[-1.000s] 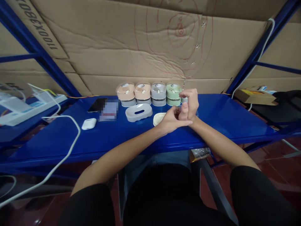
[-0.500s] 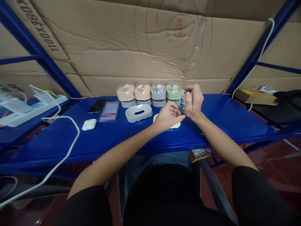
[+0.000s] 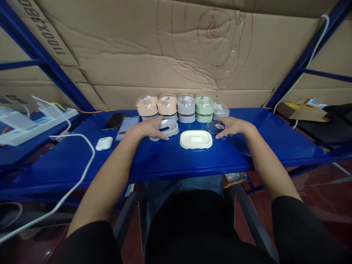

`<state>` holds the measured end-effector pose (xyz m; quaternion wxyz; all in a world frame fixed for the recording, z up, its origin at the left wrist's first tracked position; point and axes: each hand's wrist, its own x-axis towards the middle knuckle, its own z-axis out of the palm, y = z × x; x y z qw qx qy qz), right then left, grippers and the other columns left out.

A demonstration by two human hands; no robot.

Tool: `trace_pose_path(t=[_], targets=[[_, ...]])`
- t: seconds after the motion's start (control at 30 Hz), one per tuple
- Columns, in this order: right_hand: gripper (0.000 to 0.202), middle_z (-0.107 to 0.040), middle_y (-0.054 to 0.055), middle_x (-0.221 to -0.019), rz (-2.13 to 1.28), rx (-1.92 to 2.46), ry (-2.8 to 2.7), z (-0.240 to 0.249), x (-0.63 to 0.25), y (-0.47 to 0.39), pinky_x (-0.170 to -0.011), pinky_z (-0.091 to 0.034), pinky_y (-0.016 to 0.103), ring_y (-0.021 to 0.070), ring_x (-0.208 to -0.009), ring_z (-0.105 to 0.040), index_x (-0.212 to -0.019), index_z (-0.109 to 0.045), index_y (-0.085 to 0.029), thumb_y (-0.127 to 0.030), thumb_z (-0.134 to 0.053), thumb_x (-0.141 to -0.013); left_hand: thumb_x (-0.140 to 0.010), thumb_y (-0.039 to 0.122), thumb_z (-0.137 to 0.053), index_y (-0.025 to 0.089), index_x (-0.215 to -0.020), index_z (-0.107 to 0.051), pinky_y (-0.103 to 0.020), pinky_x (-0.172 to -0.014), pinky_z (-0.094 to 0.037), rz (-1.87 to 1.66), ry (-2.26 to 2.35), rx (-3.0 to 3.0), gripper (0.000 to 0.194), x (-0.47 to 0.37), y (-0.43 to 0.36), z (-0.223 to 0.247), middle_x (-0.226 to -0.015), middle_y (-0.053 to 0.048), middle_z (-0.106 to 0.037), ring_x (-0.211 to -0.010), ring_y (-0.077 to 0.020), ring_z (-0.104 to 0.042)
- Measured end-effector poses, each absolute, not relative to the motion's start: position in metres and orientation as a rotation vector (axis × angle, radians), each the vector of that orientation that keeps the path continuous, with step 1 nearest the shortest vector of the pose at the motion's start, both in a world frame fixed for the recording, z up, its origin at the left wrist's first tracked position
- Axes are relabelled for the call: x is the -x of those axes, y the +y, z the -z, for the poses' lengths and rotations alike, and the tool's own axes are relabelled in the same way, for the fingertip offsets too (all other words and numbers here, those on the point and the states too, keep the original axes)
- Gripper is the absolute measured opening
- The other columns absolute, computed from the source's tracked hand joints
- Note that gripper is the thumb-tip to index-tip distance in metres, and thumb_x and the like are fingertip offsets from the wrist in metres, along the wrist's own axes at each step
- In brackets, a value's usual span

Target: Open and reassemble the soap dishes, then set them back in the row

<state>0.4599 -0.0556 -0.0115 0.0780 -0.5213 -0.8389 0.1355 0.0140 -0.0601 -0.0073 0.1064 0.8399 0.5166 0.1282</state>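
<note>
My left hand (image 3: pixel 151 128) lies over the left end of a grey oval tray with a slot (image 3: pixel 172 127), thumb in front and fingers behind, spread apart. My right hand (image 3: pixel 233 126) rests at the right side of a clear oval lid (image 3: pixel 213 127), which lies low at the table. Its thumb and fingers are apart, and whether they press on the lid is hard to tell. Between the hands sits a cream oval tray (image 3: pixel 195 140), touched by neither. Behind them stands a row of two-tier oval boxes (image 3: pixel 186 106) in peach, grey and green with clear lids.
A lower clear-lidded container (image 3: pixel 220 110) ends the row. On the left of the blue table (image 3: pixel 176 161) lie a white earbud case (image 3: pixel 104 143), a dark phone (image 3: pixel 114 121) and a lit phone (image 3: pixel 127 126). A white cable (image 3: pixel 89 156) crosses the left front; cardboard (image 3: pixel 132 69) backs the table.
My hands have moved apart from above the cream tray, uncovering it. The left has gone to the grey tray. The clear lid has come down from my right hand to the table.
</note>
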Motion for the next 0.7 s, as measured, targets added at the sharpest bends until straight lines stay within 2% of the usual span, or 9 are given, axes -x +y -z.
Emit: trace_pose_path(t=[0.1,0.17,0.23,0.3,0.47,0.63,0.7], targets=[[0.101,-0.081,0.014,-0.151,-0.435,1.579,-2.515,0.013,-0.461,-0.053,-0.122,-0.061,0.066,0.0474,-0.138,-0.077,-0.158,-0.075,-0.028,-0.06,-0.104,-0.066,-0.069,0.06,-0.093,0.014,-0.151,-0.065,-0.059,-0.115,-0.057,-0.253,1.596,-2.428,0.098,-0.021,-0.07,-0.003,-0.152,-0.026,-0.074,-0.136,-0.0497,-0.072],[0.098,-0.082,0.015,-0.15,-0.419,1.618,-2.509,0.011,-0.461,-0.053,-0.12,-0.061,0.066,0.0481,-0.136,-0.077,-0.156,-0.076,-0.027,-0.058,-0.103,-0.068,-0.076,0.065,-0.089,0.014,-0.155,-0.064,-0.06,-0.119,-0.055,-0.408,1.608,-2.447,0.097,-0.036,-0.083,-0.013,-0.154,-0.025,-0.073,-0.14,-0.0494,-0.07],[0.095,-0.081,0.015,-0.151,-0.402,1.655,-2.498,0.008,-0.46,-0.055,-0.12,-0.062,0.064,0.0482,-0.136,-0.077,-0.155,-0.076,-0.026,-0.058,-0.101,-0.07,-0.082,0.069,-0.086,0.018,-0.165,-0.057,-0.058,-0.127,-0.051,-0.618,1.47,-2.492,0.102,-0.056,-0.097,-0.019,-0.166,-0.02,-0.067,-0.152,-0.0466,-0.063],[0.093,-0.081,0.014,-0.151,-0.394,1.67,-2.498,0.006,-0.458,-0.058,-0.119,-0.062,0.063,0.0476,-0.137,-0.077,-0.156,-0.076,-0.026,-0.059,-0.1,-0.072,-0.087,0.066,-0.082,0.019,-0.169,-0.056,-0.057,-0.133,-0.047,-0.657,1.263,-2.569,0.098,-0.08,-0.109,-0.017,-0.17,-0.019,-0.063,-0.156,-0.0441,-0.06],[0.088,-0.082,0.013,-0.15,-0.416,1.691,-2.505,0.002,-0.454,-0.062,-0.119,-0.061,0.057,0.0442,-0.135,-0.077,-0.154,-0.077,-0.026,-0.059,-0.097,-0.075,-0.089,0.059,-0.082,0.019,-0.169,-0.059,-0.056,-0.135,-0.045,-0.434,1.073,-2.682,0.092,-0.123,-0.122,0.007,-0.168,-0.02,-0.061,-0.157,-0.0427,-0.059],[0.087,-0.084,0.012,-0.145,-0.41,1.758,-2.472,-0.002,-0.452,-0.065,-0.116,-0.062,0.056,0.0437,-0.132,-0.079,-0.152,-0.079,-0.028,-0.062,-0.098,-0.075,-0.09,0.059,-0.084,0.016,-0.171,-0.055,-0.057,-0.137,-0.043,-0.335,1.106,-2.667,0.096,-0.125,-0.123,0.021,-0.177,-0.023,-0.053,-0.163,-0.045,-0.053],[0.086,-0.085,0.013,-0.141,-0.369,1.768,-2.46,-0.004,-0.451,-0.067,-0.114,-0.063,0.056,0.0442,-0.129,-0.079,-0.15,-0.08,-0.026,-0.063,-0.098,-0.075,-0.089,0.06,-0.085,0.017,-0.171,-0.056,-0.057,-0.137,-0.042,-0.35,1.088,-2.646,0.098,-0.123,-0.12,0.022,-0.177,-0.023,-0.054,-0.163,-0.0443,-0.053]])
